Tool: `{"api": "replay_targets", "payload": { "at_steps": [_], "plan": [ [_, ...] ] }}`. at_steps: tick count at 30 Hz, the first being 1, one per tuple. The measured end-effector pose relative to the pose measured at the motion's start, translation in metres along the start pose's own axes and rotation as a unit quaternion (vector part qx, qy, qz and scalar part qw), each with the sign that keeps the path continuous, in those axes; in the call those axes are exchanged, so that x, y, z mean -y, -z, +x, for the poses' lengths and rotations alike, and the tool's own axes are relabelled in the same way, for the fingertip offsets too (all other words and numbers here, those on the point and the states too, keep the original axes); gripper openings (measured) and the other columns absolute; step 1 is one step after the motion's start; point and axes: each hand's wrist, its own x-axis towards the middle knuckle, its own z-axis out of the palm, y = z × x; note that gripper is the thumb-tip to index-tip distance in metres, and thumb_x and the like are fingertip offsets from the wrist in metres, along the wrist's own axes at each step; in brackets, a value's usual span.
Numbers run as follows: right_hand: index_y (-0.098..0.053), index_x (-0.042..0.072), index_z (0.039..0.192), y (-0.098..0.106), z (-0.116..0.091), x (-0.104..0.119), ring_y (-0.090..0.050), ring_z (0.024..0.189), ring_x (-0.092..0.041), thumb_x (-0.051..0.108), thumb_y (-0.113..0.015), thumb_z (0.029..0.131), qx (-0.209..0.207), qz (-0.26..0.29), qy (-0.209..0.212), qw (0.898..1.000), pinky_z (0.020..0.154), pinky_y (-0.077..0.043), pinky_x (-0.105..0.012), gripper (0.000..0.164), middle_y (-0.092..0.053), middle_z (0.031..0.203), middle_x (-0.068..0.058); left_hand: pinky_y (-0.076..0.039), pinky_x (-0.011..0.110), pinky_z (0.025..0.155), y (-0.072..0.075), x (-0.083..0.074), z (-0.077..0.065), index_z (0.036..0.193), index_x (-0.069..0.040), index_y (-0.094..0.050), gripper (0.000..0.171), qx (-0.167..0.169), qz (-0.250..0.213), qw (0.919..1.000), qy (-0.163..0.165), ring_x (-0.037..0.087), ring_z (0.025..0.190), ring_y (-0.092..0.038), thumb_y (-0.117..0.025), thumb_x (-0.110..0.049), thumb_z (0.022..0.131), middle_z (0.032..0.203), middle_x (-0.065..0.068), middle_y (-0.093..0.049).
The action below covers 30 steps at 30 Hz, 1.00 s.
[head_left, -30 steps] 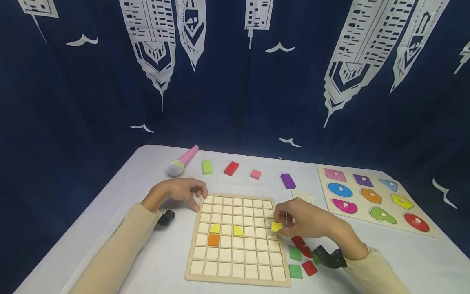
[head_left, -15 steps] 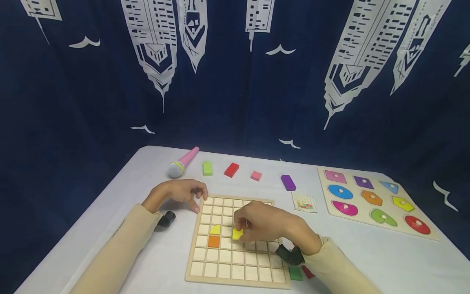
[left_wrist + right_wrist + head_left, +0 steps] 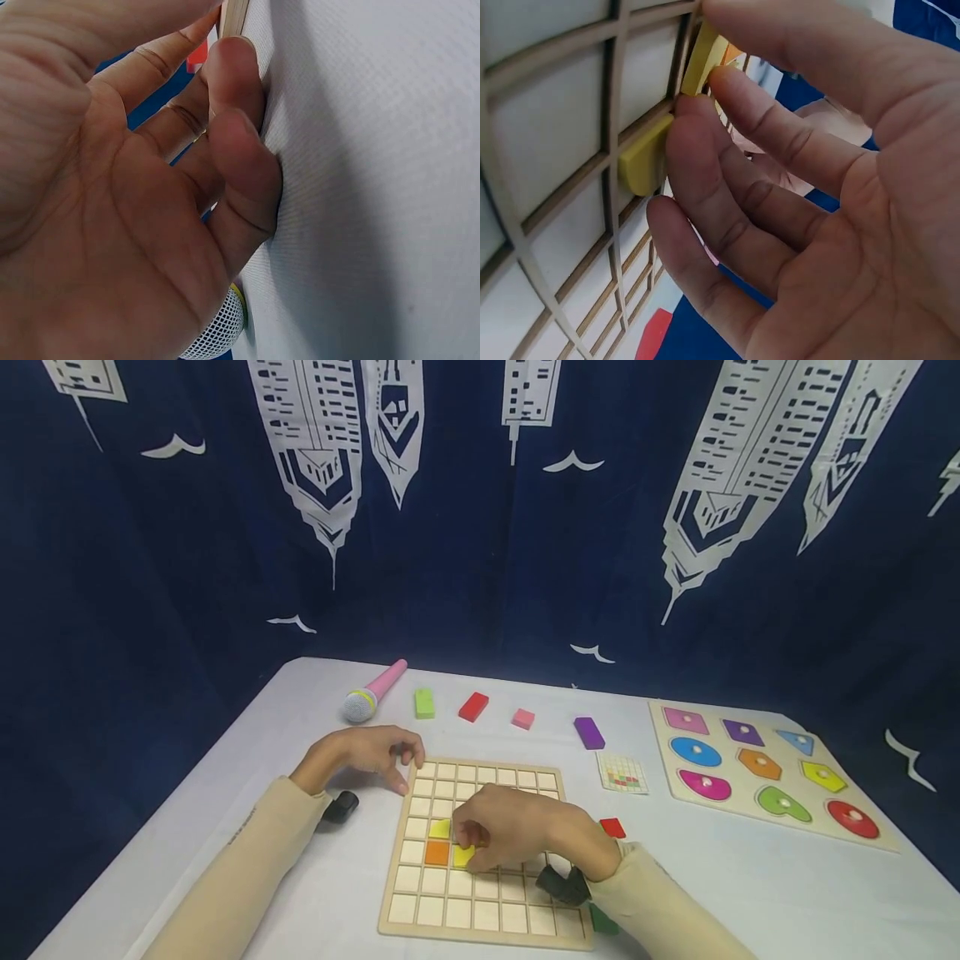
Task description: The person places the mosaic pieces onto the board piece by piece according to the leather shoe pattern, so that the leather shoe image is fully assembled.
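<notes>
My right hand [image 3: 513, 827] pinches a yellow square tile [image 3: 463, 857] between thumb and fingertips, low over the wooden grid board [image 3: 483, 937]. In the right wrist view that tile [image 3: 700, 61] is tilted on edge against the grid. An orange square tile [image 3: 437, 853] sits in the cell just left of it, with a yellow quarter-round tile [image 3: 440, 829] above the orange one. Another rounded yellow tile [image 3: 643, 159] shows below the fingers; in the head view the hand hides it. My left hand [image 3: 372, 750] holds the board's far left corner, thumb on the side.
Red and green tiles, such as a red one [image 3: 612, 827], lie right of the board, partly under the right forearm. A small pattern card [image 3: 622, 773] and a shape puzzle [image 3: 757, 768] lie farther right. Behind are a pink microphone [image 3: 375, 692] and several blocks, one purple [image 3: 588, 732].
My right hand has carried the yellow tile leftward from the board's right edge to the cell beside the orange tile. My left hand has stayed at the corner.
</notes>
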Motion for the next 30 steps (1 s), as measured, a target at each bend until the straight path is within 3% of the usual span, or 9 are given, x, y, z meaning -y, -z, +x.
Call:
{"api": "replay_targets", "payload": {
  "at_steps": [8, 13, 18, 24, 30],
  "plan": [
    [-0.062, 0.018, 0.072, 0.0, 0.003, 0.002, -0.047, 0.066, 0.001, 0.01, -0.078, 0.084, 0.019, 0.012, 0.017, 1.0, 0.066, -0.042, -0.016, 0.021, -0.053, 0.07, 0.013, -0.035, 0.03, 0.071, -0.001, 0.0, 0.0, 0.102, -0.013, -0.065, 0.039, -0.001, 0.0, 1.0, 0.004, 0.016, 0.076, -0.041, -0.088, -0.01, 0.07, 0.093, 0.003, -0.053],
    [-0.06, 0.021, 0.072, -0.001, 0.0, 0.006, -0.044, 0.075, 0.0, 0.014, -0.074, 0.088, 0.028, -0.021, -0.005, 0.999, 0.073, -0.04, -0.018, 0.023, -0.049, 0.076, 0.013, -0.036, 0.029, 0.069, -0.001, -0.001, 0.0, 0.102, -0.012, -0.065, 0.038, 0.0, -0.002, 1.0, 0.003, 0.016, 0.074, -0.041, -0.088, -0.009, 0.071, 0.093, 0.003, -0.053],
    [-0.06, 0.023, 0.079, -0.006, -0.006, 0.007, -0.045, 0.076, -0.001, 0.019, -0.071, 0.093, 0.014, -0.036, -0.025, 0.999, 0.071, -0.041, -0.018, 0.018, -0.047, 0.08, 0.012, -0.036, 0.029, 0.07, -0.002, 0.001, 0.002, 0.102, -0.013, -0.065, 0.038, -0.001, -0.006, 1.0, 0.003, 0.016, 0.075, -0.041, -0.087, -0.009, 0.071, 0.093, 0.003, -0.053],
    [-0.065, 0.023, 0.091, -0.007, -0.024, 0.003, -0.048, 0.083, 0.001, 0.02, -0.063, 0.099, -0.007, -0.042, 0.007, 0.999, 0.08, -0.044, -0.016, 0.008, -0.052, 0.091, 0.014, -0.035, 0.03, 0.071, -0.003, 0.0, 0.002, 0.101, -0.014, -0.065, 0.038, 0.001, -0.002, 1.0, 0.003, 0.017, 0.076, -0.042, -0.088, -0.009, 0.07, 0.093, 0.004, -0.053],
    [-0.071, 0.019, 0.108, 0.0, -0.055, -0.007, -0.054, 0.091, 0.001, 0.021, -0.063, 0.099, -0.016, 0.014, 0.006, 1.0, 0.088, -0.048, -0.02, 0.012, -0.063, 0.1, 0.015, -0.035, 0.03, 0.072, -0.002, 0.0, 0.001, 0.1, -0.014, -0.065, 0.038, -0.002, -0.002, 1.0, 0.008, 0.017, 0.077, -0.042, -0.088, -0.009, 0.07, 0.093, 0.003, -0.053]
  ]
}}
